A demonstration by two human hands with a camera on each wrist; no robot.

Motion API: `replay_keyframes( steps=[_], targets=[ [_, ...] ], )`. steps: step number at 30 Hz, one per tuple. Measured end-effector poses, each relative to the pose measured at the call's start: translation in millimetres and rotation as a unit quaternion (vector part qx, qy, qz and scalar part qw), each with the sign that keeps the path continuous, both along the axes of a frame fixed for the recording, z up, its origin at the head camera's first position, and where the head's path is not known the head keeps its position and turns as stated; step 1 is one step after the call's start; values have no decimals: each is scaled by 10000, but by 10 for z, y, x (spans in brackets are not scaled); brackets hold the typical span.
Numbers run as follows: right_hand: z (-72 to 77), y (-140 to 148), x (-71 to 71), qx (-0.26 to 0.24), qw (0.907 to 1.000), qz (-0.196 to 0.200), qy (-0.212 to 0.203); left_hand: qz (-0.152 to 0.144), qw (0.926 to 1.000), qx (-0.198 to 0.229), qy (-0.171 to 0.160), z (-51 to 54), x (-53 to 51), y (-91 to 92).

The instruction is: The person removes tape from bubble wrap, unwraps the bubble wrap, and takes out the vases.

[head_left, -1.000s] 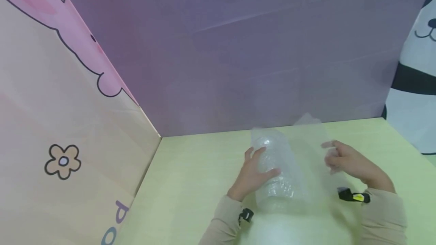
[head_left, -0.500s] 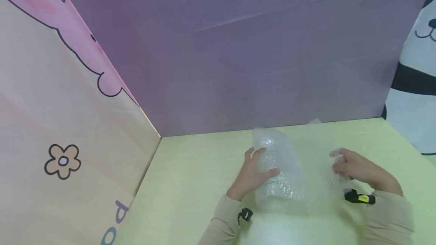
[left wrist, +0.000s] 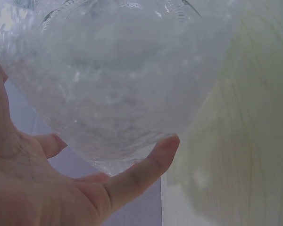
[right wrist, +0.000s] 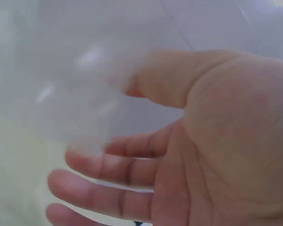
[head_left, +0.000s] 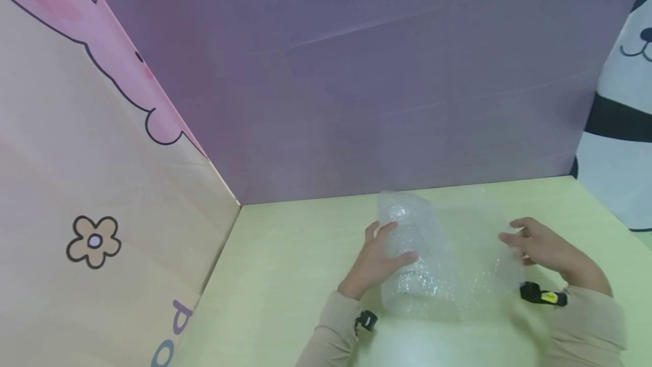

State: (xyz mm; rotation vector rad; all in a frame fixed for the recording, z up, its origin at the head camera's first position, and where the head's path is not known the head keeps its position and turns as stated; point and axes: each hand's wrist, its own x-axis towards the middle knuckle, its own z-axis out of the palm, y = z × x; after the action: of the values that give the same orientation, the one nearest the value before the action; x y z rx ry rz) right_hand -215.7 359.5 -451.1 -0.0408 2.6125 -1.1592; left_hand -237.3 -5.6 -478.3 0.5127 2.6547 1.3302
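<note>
Clear bubble wrap (head_left: 420,237) lies in a rounded bundle on the table, and a loose sheet of it spreads to the right. In the head view my left hand (head_left: 374,262) holds the bundle from its left side, thumb and fingers spread round it. A clear, curved glassy rim (left wrist: 122,4) shows through the layers in the left wrist view; what it belongs to cannot be made out. My right hand (head_left: 550,248) pinches the loose sheet's right edge between thumb and forefinger. The other right fingers (right wrist: 99,190) extend below the film, which blurs the thumb tip.
The pale yellow-green table (head_left: 290,254) meets a purple-grey wall panel (head_left: 356,84) at the back. To the left rises a panel printed with a flower (head_left: 94,241). Another with a panda print (head_left: 621,157) stands at the right. Each wrist carries a black strap.
My right hand has moved right and slightly towards me, drawing the loose sheet out flatter and lower. The sheet's raised far corner has come down. My left hand has stayed on the bundle.
</note>
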Motion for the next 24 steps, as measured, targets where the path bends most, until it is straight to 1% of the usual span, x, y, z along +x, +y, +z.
replay_keyframes(
  steps=[5, 8, 11, 14, 19, 24],
  targets=[
    [98, 19, 78, 246, 9986, -140, 449, 17, 10000, 38, -61, -8, -10, 0],
    [172, -8, 118, 308, 9969, -179, 703, 29, 9999, 76, -102, 0, -8, -5],
    [239, -62, 136, 339, 9953, -76, 899, 35, 9998, 98, -173, 9, -4, -13],
    [275, -140, 125, 348, 9940, 94, 1032, 21, 9998, 116, -156, 11, -7, -19],
    [238, -310, 61, 266, 9934, 345, 1058, 12, 9996, 149, -219, 5, -13, -16],
    [110, -473, -51, 4, 9938, 553, 966, 41, 9996, 125, -263, 3, -12, -3]
  ],
)
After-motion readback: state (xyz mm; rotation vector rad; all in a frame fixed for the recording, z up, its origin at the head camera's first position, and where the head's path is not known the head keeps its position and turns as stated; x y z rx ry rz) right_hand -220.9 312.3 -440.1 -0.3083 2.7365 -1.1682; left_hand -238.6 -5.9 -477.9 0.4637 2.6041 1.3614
